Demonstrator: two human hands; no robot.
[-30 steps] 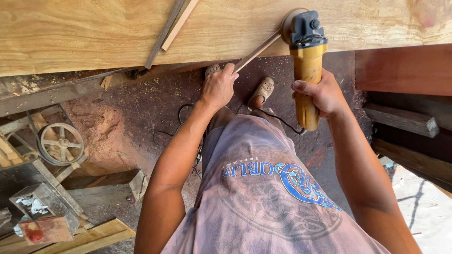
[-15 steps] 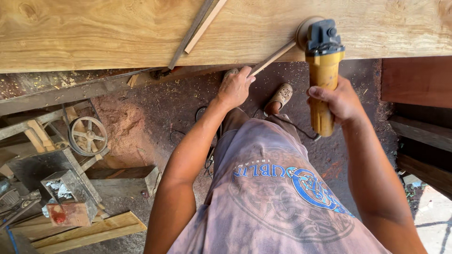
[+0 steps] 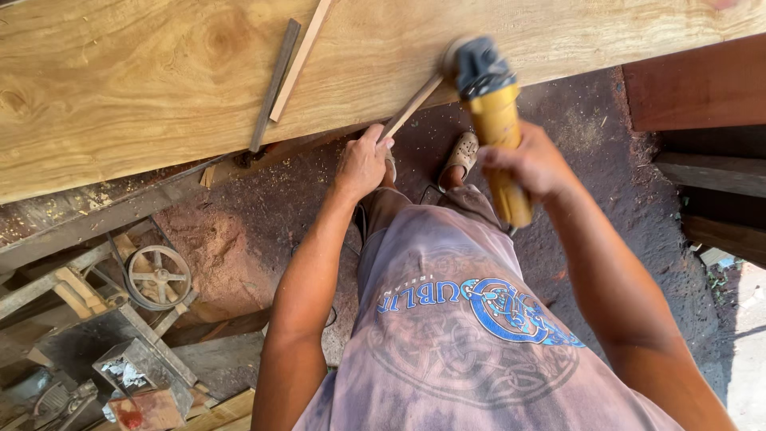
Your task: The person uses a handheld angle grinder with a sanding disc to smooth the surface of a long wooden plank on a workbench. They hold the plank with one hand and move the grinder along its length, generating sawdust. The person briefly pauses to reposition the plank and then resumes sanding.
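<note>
One broad pale wooden plank (image 3: 159, 96) spans the top. Two thin wooden strips lie on it near its lower edge: one dark grey strip (image 3: 275, 84) and one light tan strip (image 3: 301, 60). One yellow-bodied angle grinder with a grey head (image 3: 491, 112) sits at the plank's lower edge, with one slim wooden side handle (image 3: 411, 108). Two bare hands show: left hand (image 3: 363, 164), right hand (image 3: 531, 164). One spoked metal wheel (image 3: 159, 277) lies on the floor. One beige sandal (image 3: 461, 152) is visible.

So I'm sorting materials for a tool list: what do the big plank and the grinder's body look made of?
The plank looks like bare, unfinished wood: pale yellow with visible grain and a knot. The grinder, held in the right hand, appears to have a matte yellow plastic body and a grey, likely metal, head.
</note>
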